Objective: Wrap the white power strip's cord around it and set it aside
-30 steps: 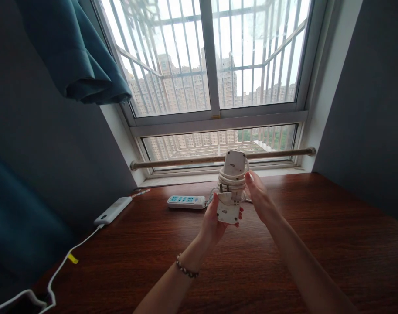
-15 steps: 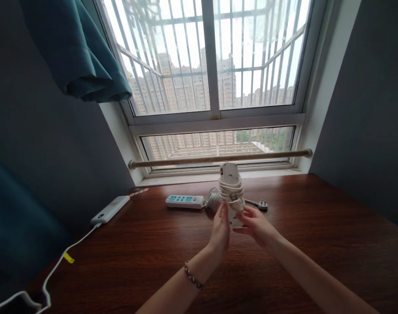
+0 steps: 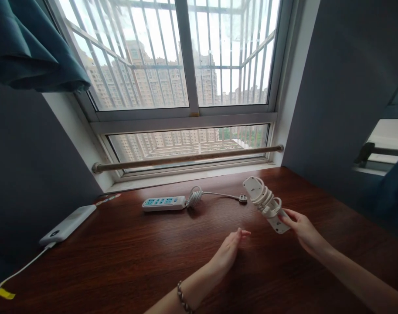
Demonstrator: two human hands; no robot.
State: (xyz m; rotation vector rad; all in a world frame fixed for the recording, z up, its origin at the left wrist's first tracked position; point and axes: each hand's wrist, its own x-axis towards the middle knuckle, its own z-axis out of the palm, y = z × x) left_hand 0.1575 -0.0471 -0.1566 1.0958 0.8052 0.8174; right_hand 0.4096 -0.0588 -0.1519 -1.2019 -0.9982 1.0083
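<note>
Grip: right hand [image 3: 300,226] pinches the near end of the cord-wrapped white power strip [image 3: 266,204], held tilted above the bench [image 3: 153,257], right of the blue-socket power strip [image 3: 163,203]. Left hand [image 3: 229,250] open, empty. Advice: lower flat, keeping coils snug.

No lettering can be read on the wound power strip [image 3: 266,203], blue-faced strip [image 3: 164,203] or power bank [image 3: 68,224].

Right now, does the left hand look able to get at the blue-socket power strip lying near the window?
Probably yes. The left hand is open and holds nothing, and only bare table lies between it and the blue-socket power strip; the right hand holds the cord-wrapped strip off to the side.
</note>
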